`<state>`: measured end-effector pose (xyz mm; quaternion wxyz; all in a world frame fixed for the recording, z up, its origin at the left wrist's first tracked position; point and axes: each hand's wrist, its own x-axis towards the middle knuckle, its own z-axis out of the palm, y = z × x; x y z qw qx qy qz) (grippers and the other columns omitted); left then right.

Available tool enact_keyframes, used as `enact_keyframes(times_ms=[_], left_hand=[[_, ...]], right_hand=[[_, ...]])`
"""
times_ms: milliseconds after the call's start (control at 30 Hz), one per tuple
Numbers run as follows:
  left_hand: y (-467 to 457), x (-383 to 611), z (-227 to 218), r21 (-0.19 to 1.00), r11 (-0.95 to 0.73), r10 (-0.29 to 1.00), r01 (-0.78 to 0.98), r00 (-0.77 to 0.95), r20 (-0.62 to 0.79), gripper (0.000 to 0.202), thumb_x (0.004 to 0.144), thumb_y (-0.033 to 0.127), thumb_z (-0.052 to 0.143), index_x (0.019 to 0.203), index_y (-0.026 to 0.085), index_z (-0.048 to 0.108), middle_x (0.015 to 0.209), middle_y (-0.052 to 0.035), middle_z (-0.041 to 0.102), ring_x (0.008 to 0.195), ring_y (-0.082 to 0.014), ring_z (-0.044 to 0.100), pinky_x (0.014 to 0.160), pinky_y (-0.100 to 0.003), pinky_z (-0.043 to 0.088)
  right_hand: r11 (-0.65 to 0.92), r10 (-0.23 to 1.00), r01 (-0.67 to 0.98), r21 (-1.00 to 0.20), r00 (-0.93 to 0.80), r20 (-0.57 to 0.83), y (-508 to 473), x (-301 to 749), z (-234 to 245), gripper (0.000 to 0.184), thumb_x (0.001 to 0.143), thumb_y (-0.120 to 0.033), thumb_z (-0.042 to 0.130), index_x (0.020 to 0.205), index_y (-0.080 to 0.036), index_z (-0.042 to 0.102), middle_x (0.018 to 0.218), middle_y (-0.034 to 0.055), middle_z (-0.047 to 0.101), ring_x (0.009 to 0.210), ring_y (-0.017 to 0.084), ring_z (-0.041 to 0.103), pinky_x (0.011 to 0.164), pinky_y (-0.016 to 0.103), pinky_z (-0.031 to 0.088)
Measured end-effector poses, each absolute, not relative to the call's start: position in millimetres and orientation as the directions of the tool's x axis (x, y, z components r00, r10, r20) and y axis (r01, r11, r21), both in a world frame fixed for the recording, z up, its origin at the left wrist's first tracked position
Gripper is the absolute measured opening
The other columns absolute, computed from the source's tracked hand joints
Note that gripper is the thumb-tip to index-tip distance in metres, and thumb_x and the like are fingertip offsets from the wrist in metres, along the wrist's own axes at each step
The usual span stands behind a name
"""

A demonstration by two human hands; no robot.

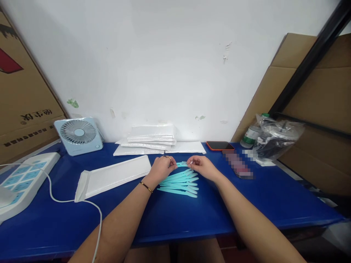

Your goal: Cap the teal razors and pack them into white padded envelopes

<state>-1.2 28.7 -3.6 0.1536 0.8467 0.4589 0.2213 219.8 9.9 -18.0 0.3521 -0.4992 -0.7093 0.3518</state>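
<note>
Both hands, left (162, 169) and right (204, 168), pinch a turquoise piece (182, 164) between them. The turquoise sticks (178, 179) lie crosswise, toward the table's (189, 219) front edge, left hand nearer.

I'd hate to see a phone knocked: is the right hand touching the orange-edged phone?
Apart. The head view shows blue tabletop between the right hand and the orange-edged phone behind it.
</note>
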Motion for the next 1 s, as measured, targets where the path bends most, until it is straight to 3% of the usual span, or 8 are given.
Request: enact_keyframes(times_ms=[167, 267, 333, 400, 533, 700, 867, 1000], left_hand=[[26, 1, -1, 0.422, -0.527, 0.847, 0.737, 0.495, 0.192, 0.025, 0.080, 0.043, 0.055, 0.091, 0.022, 0.064, 0.093, -0.0031, 0.067, 0.094, -0.0213, 0.057, 0.082, -0.032, 0.040], [23, -6, -2, 0.401, -0.555, 0.823, 0.729, 0.552, 0.136, 0.072, 0.066, 0.061, 0.062, 0.124, 0.021, 0.050, 0.130, -0.0103, 0.051, 0.121, -0.0298, 0.041, 0.094, -0.038, 0.035], [20, -10, -4, 0.375, -0.601, 0.775, 0.706, 0.630, 0.055, 0.103, 0.050, 0.068, 0.069, 0.136, 0.020, 0.036, 0.142, -0.0132, 0.036, 0.130, -0.0340, 0.029, 0.100, -0.041, 0.030], [16, -11, -3, 0.342, -0.617, 0.755, 0.709, 0.656, 0.001, 0.109, 0.045, 0.067, 0.071, 0.136, 0.020, 0.035, 0.142, -0.0143, 0.035, 0.130, -0.0348, 0.029, 0.101, -0.043, 0.029], [9, -3, 1, 0.298, -0.592, 0.780, 0.749, 0.625, -0.019, 0.074, 0.059, 0.054, 0.071, 0.121, 0.019, 0.050, 0.123, -0.0135, 0.053, 0.116, -0.0312, 0.044, 0.091, -0.038, 0.039], [2, 6, -2, 0.248, -0.670, 0.726, 0.700, 0.687, 0.025, 0.028, 0.075, 0.031, 0.059, 0.099, 0.017, 0.057, 0.098, -0.0110, 0.062, 0.093, -0.0256, 0.057, 0.081, -0.034, 0.044], [-5, 16, -8, 0.160, -0.684, 0.725, 0.712, 0.688, 0.038, 0.017, 0.072, 0.023, 0.056, 0.087, 0.016, 0.058, 0.090, -0.0116, 0.063, 0.084, -0.0255, 0.060, 0.076, -0.034, 0.046], [-5, 16, -6, 0.243, -0.638, 0.764, 0.730, 0.640, 0.082, 0.021, 0.072, 0.027, 0.057, 0.091, 0.017, 0.057, 0.084, -0.0093, 0.065, 0.076, -0.0246, 0.062, 0.068, -0.032, 0.046]], right_hand=[[0.271, 0.948, 0.518, -0.812, -0.289, 0.132, 6, 216, -14, 0.027, 0.077, -0.040, 0.058, 0.090, -0.017, 0.065, 0.068, 0.0011, 0.061, 0.059, 0.013, 0.056, 0.055, 0.024, 0.042], [0.346, 0.935, 0.629, -0.696, -0.292, 0.201, 4, 221, -9, 0.045, 0.071, -0.046, 0.066, 0.107, -0.019, 0.062, 0.099, 0.0078, 0.062, 0.088, 0.021, 0.057, 0.071, 0.031, 0.046], [0.384, 0.919, 0.683, -0.621, -0.346, 0.188, 1, 224, -6, 0.069, 0.063, -0.050, 0.072, 0.123, -0.022, 0.054, 0.121, 0.0106, 0.052, 0.110, 0.027, 0.047, 0.087, 0.038, 0.042], [0.406, 0.898, 0.707, -0.580, -0.427, 0.108, -3, 225, -3, 0.087, 0.056, -0.052, 0.075, 0.132, -0.022, 0.046, 0.128, 0.0113, 0.045, 0.119, 0.029, 0.039, 0.097, 0.043, 0.035], [0.488, 0.831, 0.717, -0.498, -0.557, 0.013, -14, 222, 1, 0.091, 0.050, -0.046, 0.079, 0.131, -0.020, 0.045, 0.120, 0.0092, 0.047, 0.112, 0.028, 0.041, 0.095, 0.040, 0.037], [0.510, 0.838, 0.764, -0.396, -0.544, 0.030, -25, 204, 1, 0.040, 0.065, -0.018, 0.061, 0.105, -0.018, 0.056, 0.096, 0.0061, 0.054, 0.088, 0.020, 0.051, 0.073, 0.028, 0.042], [0.489, 0.868, 0.844, -0.223, -0.497, 0.021, -26, 189, -1, 0.024, 0.061, -0.013, 0.056, 0.085, -0.017, 0.057, 0.082, 0.0065, 0.060, 0.069, 0.019, 0.054, 0.058, 0.027, 0.034], [0.424, 0.893, 0.787, -0.447, -0.447, 0.060, -29, 203, 25, 0.022, 0.062, -0.011, 0.057, 0.081, -0.020, 0.061, 0.071, 0.0008, 0.062, 0.062, 0.016, 0.054, 0.053, 0.024, 0.034]])
